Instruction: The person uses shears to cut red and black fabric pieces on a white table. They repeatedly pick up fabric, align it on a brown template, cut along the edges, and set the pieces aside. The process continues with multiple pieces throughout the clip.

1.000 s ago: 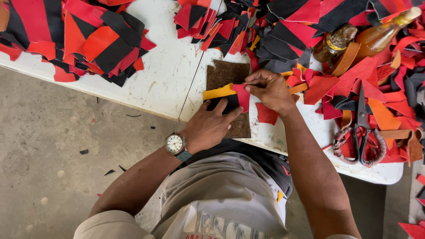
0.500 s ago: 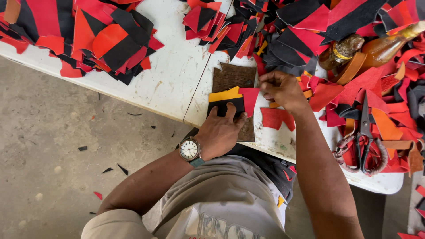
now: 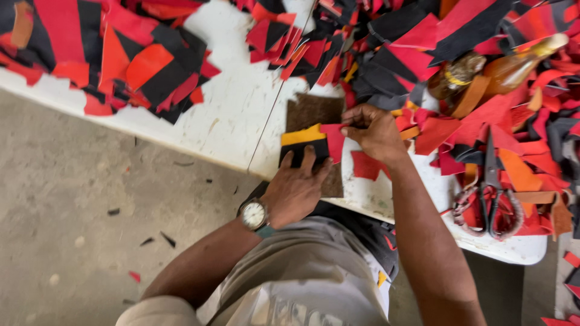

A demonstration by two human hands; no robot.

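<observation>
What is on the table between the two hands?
In the head view, a red piece lies beside a yellow-and-black piece on a brown mat, between the left hand and right hand.

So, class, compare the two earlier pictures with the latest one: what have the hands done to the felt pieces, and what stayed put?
The right hand, which earlier held the red piece out beside the yellow and black patch, has drawn in and presses the red piece's edge against the patch. The left hand still pins the patch on the brown pad. The scissors and bottle have not moved.
</observation>
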